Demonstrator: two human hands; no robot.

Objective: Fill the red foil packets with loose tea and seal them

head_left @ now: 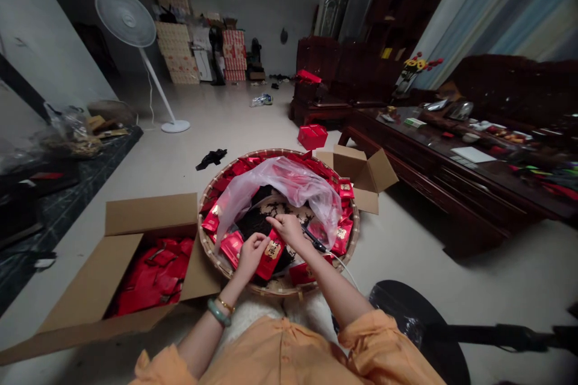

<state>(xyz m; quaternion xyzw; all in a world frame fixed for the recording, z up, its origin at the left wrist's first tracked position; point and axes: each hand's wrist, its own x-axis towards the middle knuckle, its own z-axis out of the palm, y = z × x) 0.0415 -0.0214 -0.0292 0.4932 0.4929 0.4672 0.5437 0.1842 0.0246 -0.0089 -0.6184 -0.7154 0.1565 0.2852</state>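
Note:
A red packet (271, 254) with a gold label and dark lettering is tilted over the round woven basket (205, 251). My left hand (253, 251) pinches its upper left edge. Just above the packet's top end, my right hand (289, 230) has thumb and fingers pressed together; what is between them is too small to make out. Under both hands, dark dried leaves (255, 221) lie in an opened clear plastic bag (282, 174). A black handheld tool (315, 240) with a white cord rests beside my right wrist. More red packets (342, 237) line the basket's rim.
On the left stands an open cardboard box (151, 213) filled with red packets. Another open carton (354, 165) is behind the basket, near a red box (312, 136). A dark wooden table (406, 162) is at right, a black round stand base (419, 319) lower right, a white fan (126, 17) farther back.

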